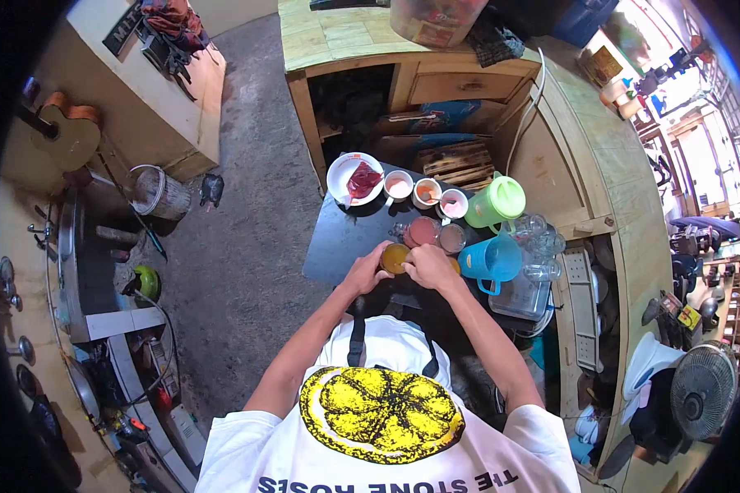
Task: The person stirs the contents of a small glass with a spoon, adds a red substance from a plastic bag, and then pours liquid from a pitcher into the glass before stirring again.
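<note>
My left hand (367, 271) is wrapped round the left side of a glass of yellow-orange liquid (394, 260) near the front edge of a dark table (329, 246). From the right, my right hand (428, 267) is closed at the same glass's rim. Just beyond stand a glass of pink liquid (423, 231) and one of brownish liquid (452, 238). Another orange item (455, 265) shows partly behind my right hand. At the back are a white bowl (337, 174) with a red packet and three white cups (398, 186) with coloured contents.
A blue pitcher (489, 259), a green lidded pitcher (498, 201) and several clear glasses (543, 246) stand at the right. A wooden counter (625, 181) curves behind the table. On the left floor are a white bucket (161, 193) and a green gas cylinder (147, 283).
</note>
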`<state>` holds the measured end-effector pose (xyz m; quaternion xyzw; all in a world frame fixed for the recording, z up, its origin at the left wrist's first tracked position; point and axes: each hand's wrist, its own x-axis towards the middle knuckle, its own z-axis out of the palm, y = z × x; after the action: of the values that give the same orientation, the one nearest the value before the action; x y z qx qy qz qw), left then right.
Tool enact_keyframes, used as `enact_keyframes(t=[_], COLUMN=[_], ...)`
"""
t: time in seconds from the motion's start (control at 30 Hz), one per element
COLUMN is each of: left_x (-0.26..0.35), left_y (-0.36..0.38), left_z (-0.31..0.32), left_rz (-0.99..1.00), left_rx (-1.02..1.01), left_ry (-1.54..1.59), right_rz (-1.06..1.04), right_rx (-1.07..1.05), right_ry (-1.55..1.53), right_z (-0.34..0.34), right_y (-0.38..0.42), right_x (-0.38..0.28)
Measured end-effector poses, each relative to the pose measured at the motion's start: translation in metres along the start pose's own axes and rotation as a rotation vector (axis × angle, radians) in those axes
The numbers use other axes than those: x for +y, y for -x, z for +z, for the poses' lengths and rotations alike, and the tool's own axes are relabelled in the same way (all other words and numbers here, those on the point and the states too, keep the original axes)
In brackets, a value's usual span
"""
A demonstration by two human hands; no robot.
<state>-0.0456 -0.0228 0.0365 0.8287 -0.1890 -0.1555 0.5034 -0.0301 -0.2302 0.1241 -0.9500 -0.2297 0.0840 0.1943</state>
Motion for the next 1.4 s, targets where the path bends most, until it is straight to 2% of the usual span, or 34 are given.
enact_keyframes(t=[0.07, 0.17, 0.27, 0.37, 0.47, 0.57, 0.67, 0.77, 0.87, 0.97, 1.07, 1.17, 1.27, 1.37, 1.4], left_x=[0.0, 0.0, 0.005, 0.004, 0.004, 0.006, 0.003, 0.003, 0.004, 0.009, 0.008, 0.006, 0.003, -0.001, -0.001], left_y=[0.0, 0.0, 0.0, 0.0, -0.001, 0.0, -0.002, -0.001, -0.001, -0.002, -0.003, 0.0, -0.004, -0.002, -0.002], left_z=[0.0, -0.001, -0.002, -0.002, -0.004, -0.004, -0.002, -0.003, -0.003, -0.006, -0.007, -0.005, -0.005, -0.002, -0.002], left_rz=[-0.017, -0.03, -0.035, -0.025, -0.018, -0.022, -0.021, -0.002, -0.007, -0.03, -0.03, -0.029, -0.032, -0.024, -0.017], left_rx=[-0.022, -0.03, -0.028, -0.025, -0.024, -0.025, -0.024, -0.02, -0.037, -0.06, -0.061, -0.055, -0.065, -0.054, -0.043], left_ry=[0.003, 0.027, 0.014, 0.006, 0.018, 0.021, -0.002, -0.016, -0.007, -0.004, -0.003, 0.018, 0.001, -0.004, -0.001], right_rz=[-0.008, -0.009, 0.01, 0.014, 0.006, 0.1, 0.095, 0.048, 0.143, 0.042, 0.113, 0.066, 0.054, 0.159, 0.152], right_rx=[0.127, 0.189, -0.014, 0.06, 0.213, 0.018, -0.053, 0.216, 0.058, -0.081, 0.138, 0.15, -0.073, -0.009, 0.071], right_ry=[0.031, 0.108, 0.139, -0.135, 0.04, 0.044, -0.166, -0.033, 0.087, -0.123, -0.173, 0.017, -0.032, -0.354, -0.281], right_z=[-0.001, -0.007, -0.003, -0.001, -0.005, 0.001, -0.005, -0.002, 0.002, -0.006, -0.005, 0.0, -0.002, -0.006, -0.006], right_y=[-0.003, -0.005, -0.003, -0.004, -0.006, -0.001, 0.0, -0.004, -0.004, -0.001, -0.004, -0.005, 0.0, -0.005, -0.005], right_x=[-0.006, -0.009, -0.005, -0.008, -0.009, -0.002, -0.01, -0.008, -0.001, -0.004, -0.008, 0.004, 0.005, -0.006, -0.007])
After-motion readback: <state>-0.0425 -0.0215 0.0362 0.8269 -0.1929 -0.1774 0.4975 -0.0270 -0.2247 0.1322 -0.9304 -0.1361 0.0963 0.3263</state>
